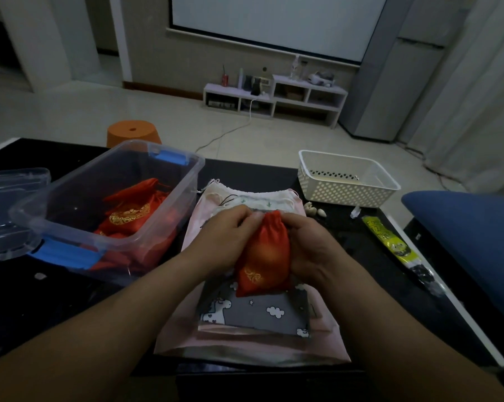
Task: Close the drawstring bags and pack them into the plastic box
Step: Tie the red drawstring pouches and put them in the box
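I am cinching the red bag (pixel 266 256), left hand (pixel 227 239) and right hand (pixel 309 245) both pinching its neck above the stacked bags (pixel 259 314); next, I judge, lifting it leftward into the plastic box (pixel 184 198).

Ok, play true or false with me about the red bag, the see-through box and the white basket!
1. The left hand and the right hand both hold the red drawstring bag. True.
2. The clear plastic box is empty. False: red bags lie inside it.
3. The white basket stands on the black table, to the right of the hands. True.
4. The grey unicorn bag lies on top of the red drawstring bag. False: it lies underneath it, on a pink bag.
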A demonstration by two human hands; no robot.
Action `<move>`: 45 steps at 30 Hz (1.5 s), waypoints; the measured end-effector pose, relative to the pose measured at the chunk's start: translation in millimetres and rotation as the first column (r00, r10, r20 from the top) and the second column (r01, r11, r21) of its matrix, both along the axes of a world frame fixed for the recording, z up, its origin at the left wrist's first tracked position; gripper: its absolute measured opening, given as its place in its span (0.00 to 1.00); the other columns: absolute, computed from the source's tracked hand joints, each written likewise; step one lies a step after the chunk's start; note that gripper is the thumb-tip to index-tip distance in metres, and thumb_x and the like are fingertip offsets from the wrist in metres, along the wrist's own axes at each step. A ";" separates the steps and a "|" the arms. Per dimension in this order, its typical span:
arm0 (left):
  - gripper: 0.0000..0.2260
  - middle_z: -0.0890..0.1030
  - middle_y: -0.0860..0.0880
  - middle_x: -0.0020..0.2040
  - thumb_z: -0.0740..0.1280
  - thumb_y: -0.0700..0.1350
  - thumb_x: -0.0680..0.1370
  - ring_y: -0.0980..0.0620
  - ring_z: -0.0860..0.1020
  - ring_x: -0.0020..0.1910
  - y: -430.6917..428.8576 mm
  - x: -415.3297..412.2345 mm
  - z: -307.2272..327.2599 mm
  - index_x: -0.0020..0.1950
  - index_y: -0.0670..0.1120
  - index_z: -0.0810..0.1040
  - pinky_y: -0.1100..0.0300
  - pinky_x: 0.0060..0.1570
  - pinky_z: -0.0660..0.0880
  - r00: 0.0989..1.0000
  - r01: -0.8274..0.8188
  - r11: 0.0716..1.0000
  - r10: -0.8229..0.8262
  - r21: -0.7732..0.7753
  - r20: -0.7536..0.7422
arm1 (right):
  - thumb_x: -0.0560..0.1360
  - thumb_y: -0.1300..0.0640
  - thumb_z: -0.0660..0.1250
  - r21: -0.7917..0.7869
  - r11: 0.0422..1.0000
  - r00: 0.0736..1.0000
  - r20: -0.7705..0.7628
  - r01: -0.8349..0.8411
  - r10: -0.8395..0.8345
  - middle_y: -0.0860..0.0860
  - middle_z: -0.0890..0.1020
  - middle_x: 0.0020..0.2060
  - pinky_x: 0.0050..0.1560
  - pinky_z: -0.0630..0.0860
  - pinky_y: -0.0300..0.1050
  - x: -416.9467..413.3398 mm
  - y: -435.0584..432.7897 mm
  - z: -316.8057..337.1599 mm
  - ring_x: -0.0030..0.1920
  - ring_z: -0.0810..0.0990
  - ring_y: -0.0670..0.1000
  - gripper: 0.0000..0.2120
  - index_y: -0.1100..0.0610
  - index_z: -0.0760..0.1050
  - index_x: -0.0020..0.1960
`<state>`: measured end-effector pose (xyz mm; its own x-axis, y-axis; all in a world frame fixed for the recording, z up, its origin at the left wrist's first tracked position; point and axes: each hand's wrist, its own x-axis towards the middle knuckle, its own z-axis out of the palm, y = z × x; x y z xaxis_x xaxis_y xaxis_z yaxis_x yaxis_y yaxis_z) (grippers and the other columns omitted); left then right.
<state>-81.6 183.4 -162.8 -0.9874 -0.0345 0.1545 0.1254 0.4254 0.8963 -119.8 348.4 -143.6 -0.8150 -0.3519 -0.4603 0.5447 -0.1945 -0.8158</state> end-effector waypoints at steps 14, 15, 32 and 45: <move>0.32 0.76 0.57 0.59 0.66 0.38 0.83 0.61 0.81 0.50 -2.5 8.5 6.4 0.79 0.66 0.62 0.55 0.51 0.84 0.993 0.051 0.988 -0.035 0.145 -0.114 | 0.79 0.61 0.69 0.122 0.973 0.958 -0.186 -0.197 0.217 0.62 0.84 0.62 0.68 0.74 0.71 -1.0 7.6 -6.7 0.63 0.83 0.65 0.19 0.58 0.77 0.70; 0.33 0.75 0.58 0.59 0.66 0.38 0.83 0.62 0.81 0.48 -3.0 9.3 7.1 0.80 0.67 0.59 0.54 0.50 0.84 0.993 0.048 0.990 -0.033 0.131 -0.117 | 0.79 0.64 0.67 0.117 0.976 0.957 -0.207 -0.183 0.204 0.62 0.84 0.61 0.67 0.75 0.70 -0.2 6.9 -4.3 0.62 0.83 0.64 0.18 0.59 0.78 0.68; 0.12 0.85 0.44 0.53 0.69 0.45 0.77 0.45 0.83 0.56 -0.2 7.7 7.6 0.59 0.47 0.81 0.45 0.60 0.80 0.990 0.107 0.969 -0.124 0.222 0.063 | 0.80 0.69 0.65 -0.038 0.999 0.928 -0.372 -0.019 0.003 0.58 0.86 0.48 0.49 0.83 0.47 -5.9 6.8 6.5 0.47 0.85 0.53 0.10 0.59 0.79 0.58; 0.13 0.83 0.43 0.47 0.58 0.49 0.87 0.47 0.81 0.46 -3.8 1.7 15.8 0.53 0.44 0.79 0.52 0.49 0.77 0.978 -0.080 0.743 -0.071 0.664 0.197 | 0.83 0.66 0.64 -0.159 0.977 0.931 -0.313 0.145 -0.189 0.52 0.85 0.40 0.43 0.81 0.43 -0.2 6.1 16.3 0.39 0.84 0.48 0.10 0.60 0.78 0.62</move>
<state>-79.9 179.6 -147.0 -0.9927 -0.0579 -0.1059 -0.0848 -0.2890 0.9535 -120.0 354.5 -127.3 -0.9640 -0.2371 -0.1200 0.2052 -0.3770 -0.9032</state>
